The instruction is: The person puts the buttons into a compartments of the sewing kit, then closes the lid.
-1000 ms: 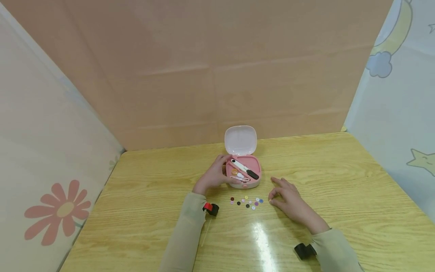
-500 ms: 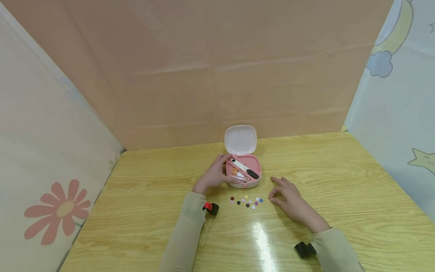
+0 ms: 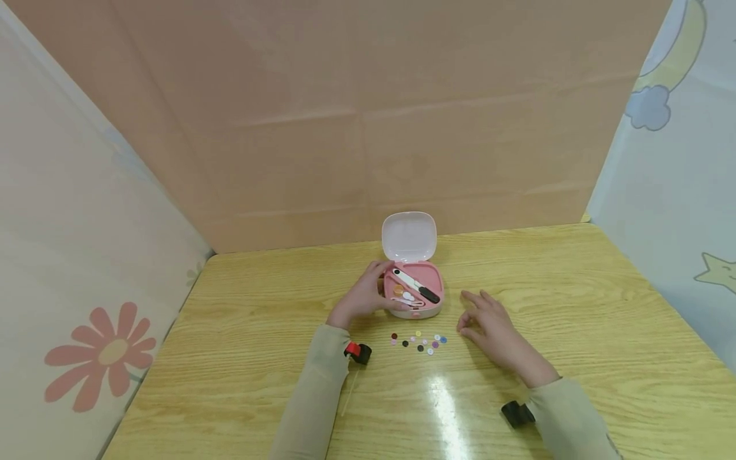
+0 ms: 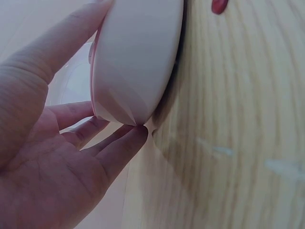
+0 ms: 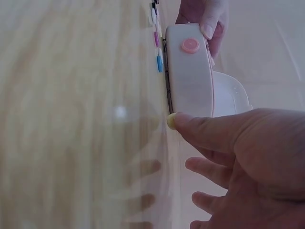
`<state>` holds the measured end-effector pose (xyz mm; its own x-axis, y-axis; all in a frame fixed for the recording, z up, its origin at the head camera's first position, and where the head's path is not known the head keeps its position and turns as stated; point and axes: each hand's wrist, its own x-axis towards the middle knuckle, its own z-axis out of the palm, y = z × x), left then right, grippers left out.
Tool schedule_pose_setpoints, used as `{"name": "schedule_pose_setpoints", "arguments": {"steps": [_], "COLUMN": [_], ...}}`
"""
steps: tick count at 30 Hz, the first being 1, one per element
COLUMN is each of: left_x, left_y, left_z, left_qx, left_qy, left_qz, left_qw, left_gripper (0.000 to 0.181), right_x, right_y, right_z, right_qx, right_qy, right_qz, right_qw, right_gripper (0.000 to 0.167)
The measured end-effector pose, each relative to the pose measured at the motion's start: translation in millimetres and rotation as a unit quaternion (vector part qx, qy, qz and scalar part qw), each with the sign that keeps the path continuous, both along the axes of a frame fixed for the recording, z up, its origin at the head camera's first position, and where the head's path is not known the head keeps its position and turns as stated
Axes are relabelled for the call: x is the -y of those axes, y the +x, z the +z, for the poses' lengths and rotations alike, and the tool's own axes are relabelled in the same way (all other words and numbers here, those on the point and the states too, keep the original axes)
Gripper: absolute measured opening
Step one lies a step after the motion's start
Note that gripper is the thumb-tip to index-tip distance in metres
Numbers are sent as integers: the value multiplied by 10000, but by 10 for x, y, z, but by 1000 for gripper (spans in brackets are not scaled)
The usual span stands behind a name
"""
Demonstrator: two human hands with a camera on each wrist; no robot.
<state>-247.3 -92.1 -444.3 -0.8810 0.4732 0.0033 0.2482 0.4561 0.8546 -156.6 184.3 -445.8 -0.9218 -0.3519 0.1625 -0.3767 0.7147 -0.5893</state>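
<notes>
The left hand (image 3: 363, 297) holds the left side of a pink and white box (image 3: 435, 305), its thumb at the front rim; the left wrist view shows its fingers (image 4: 125, 146) against the white wall (image 4: 138, 52). Inside the box lie a white and black tool (image 3: 415, 285), small discs and a pale clip-like item. Thumb and index finger of the right hand (image 5: 267, 148) pinch a small yellow button (image 5: 170, 120), to the right of the box. Several coloured buttons lie in front of the box, among them a dark red one (image 3: 394, 336) and a blue one (image 3: 443, 340).
The box's white lid (image 3: 409, 237) stands raised at the back. A wood-patterned table (image 3: 259, 300) meets a tan backdrop (image 3: 287, 160) behind and patterned cloths on both sides. Black devices sit at both wrists.
The right hand has moved slightly up and away from the front edge, with its outer fingers more spread. The left hand stays on the box; the head view has shifted slightly.
</notes>
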Motion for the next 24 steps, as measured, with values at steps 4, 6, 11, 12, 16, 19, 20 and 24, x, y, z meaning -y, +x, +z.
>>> {"name": "schedule_pose_setpoints", "arguments": {"steps": [4,6,11,12,16,19,20,24], "left_x": [2,1,-3,-5,-8,-7,-7,-6], "left_y": [6,11,21,22,28,27,24,10], "left_z": [8,19,42,45,60,62,58,35], "left_qx": [1,5,14,9,24,22,16,-31], "left_qy": [-34,-45,-65,-68,-81,-73,-68,-40], "left_qz": [14,23,30,32,49,51,46,14], "left_qw": [10000,10000,10000,10000,10000,10000,10000,10000], "left_gripper": [94,94,94,94,93,93,93,92], "right_x": [11,16,23,24,23,21,21,14], "right_y": [-40,-59,-97,-103,-139,-182,-196,-259], "right_z": [15,27,49,55,82,107,120,159], "right_qx": [-44,-67,-75,-64,-92,-156,-167,-191], "right_qy": [100,158,254,260,296,335,347,354], "right_qz": [8,-7,-15,-9,2,-10,-22,-64], "right_qw": [9999,9999,9996,9996,9995,9993,9993,9992], "right_gripper": [18,18,18,18,16,15,15,14]}}
